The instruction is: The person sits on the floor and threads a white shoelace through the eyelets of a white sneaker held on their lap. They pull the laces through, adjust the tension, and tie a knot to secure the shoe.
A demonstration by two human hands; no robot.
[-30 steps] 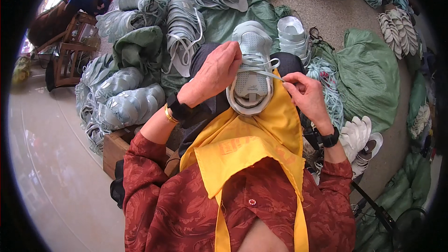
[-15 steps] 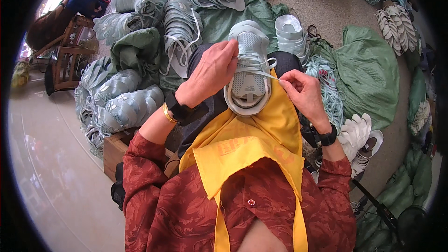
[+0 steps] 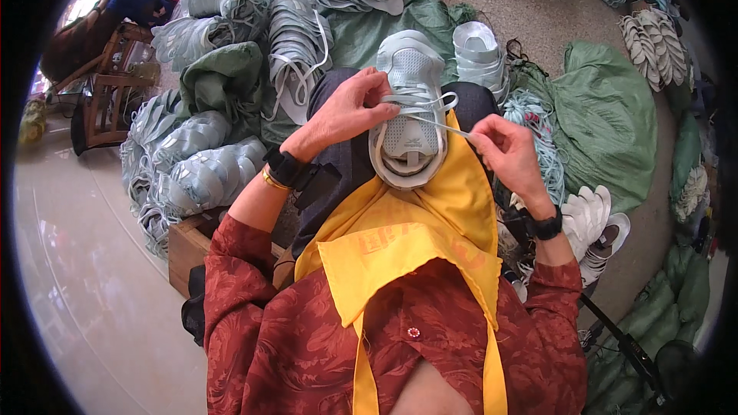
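A pale grey-green shoe upper (image 3: 411, 138) rests over my lap, its rounded heel end toward me. My left hand (image 3: 355, 110) is closed at its left edge, thumb lying by the lace rows and fingers bent at the side. Pale flat laces cross the middle of the upper, and a loop stands at its right side. Between the thumb and fingertips of my right hand (image 3: 507, 152), the end of a shoelace (image 3: 446, 127) is pinched. That lace runs taut from the upper to the right hand. Under the upper lies a yellow apron (image 3: 415, 211).
Nested stacks of shoe uppers (image 3: 207, 177) lie to the left, with more at the far side. To the right are a bundle of pale blue laces (image 3: 542, 131), a green sack (image 3: 603, 123) and white uppers (image 3: 586, 215). A wooden box (image 3: 188, 253) stands by my left elbow.
My left hand has lowered slightly, its thumb now against the upper by the laces. My right hand has moved a little right and down, pulling the lace straighter.
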